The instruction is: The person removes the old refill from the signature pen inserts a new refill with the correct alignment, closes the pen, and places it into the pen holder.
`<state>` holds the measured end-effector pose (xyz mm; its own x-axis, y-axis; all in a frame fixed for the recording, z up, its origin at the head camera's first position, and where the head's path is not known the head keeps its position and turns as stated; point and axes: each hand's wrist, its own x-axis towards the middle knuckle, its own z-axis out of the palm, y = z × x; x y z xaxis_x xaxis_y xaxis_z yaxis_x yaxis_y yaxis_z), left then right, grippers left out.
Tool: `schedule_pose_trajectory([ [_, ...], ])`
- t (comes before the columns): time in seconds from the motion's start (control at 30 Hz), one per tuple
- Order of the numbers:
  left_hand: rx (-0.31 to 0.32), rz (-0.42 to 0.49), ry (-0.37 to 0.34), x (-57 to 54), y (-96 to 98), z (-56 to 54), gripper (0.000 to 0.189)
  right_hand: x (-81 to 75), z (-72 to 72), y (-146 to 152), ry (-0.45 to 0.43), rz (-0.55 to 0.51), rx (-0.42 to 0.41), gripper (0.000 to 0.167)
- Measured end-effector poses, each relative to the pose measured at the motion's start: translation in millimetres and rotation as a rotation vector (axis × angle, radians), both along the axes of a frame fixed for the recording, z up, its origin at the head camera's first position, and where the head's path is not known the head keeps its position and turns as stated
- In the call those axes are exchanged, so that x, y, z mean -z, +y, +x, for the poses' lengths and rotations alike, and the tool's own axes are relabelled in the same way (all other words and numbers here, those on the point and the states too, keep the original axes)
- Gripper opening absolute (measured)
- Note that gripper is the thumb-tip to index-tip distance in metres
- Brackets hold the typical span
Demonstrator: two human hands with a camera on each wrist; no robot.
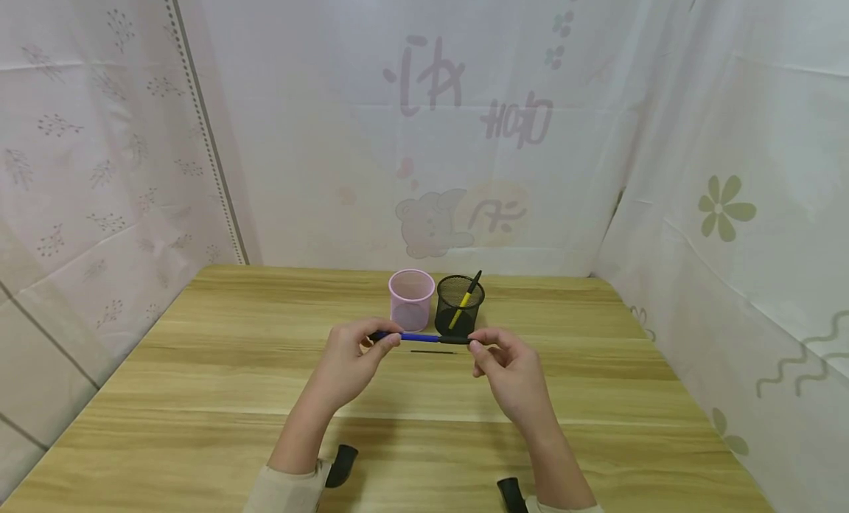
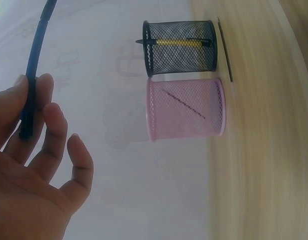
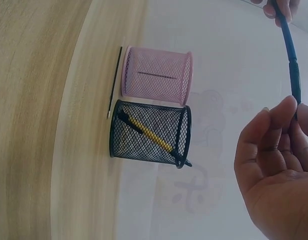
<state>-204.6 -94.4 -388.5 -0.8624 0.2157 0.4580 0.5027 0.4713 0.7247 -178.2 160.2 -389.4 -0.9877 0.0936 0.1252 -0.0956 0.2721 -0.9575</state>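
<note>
Both hands hold a blue pen [image 1: 419, 337] with black ends level above the table. My left hand [image 1: 351, 358] pinches its left end between thumb and fingers. At the other end, the black grip and tip are pinched by my right hand [image 1: 514, 373]. Just behind the pen stand a pink mesh pen holder [image 1: 411, 314] and a black mesh pen holder [image 1: 446, 318]. Leaning inside the black one is a yellow and black pen [image 3: 149, 135]. A thin dark pen refill [image 1: 432, 351] lies on the table in front of the holders.
The wood-grain table [image 1: 199, 380] is enclosed by printed cloth [image 1: 318, 130] at the back and both sides. Through the pink holder's mesh shows a thin dark stick [image 2: 184, 104]. Black straps [image 1: 341, 465] are at the wrists.
</note>
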Motion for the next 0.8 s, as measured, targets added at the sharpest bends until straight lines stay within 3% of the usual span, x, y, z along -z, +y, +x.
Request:
schedule_pose_trajectory([
  [0.8, 0.022, 0.02, -0.049, 1.3, -0.6, 0.9, 0.009, 3.2, -1.1, -2.6, 0.025, 0.002, 0.002, 0.02],
])
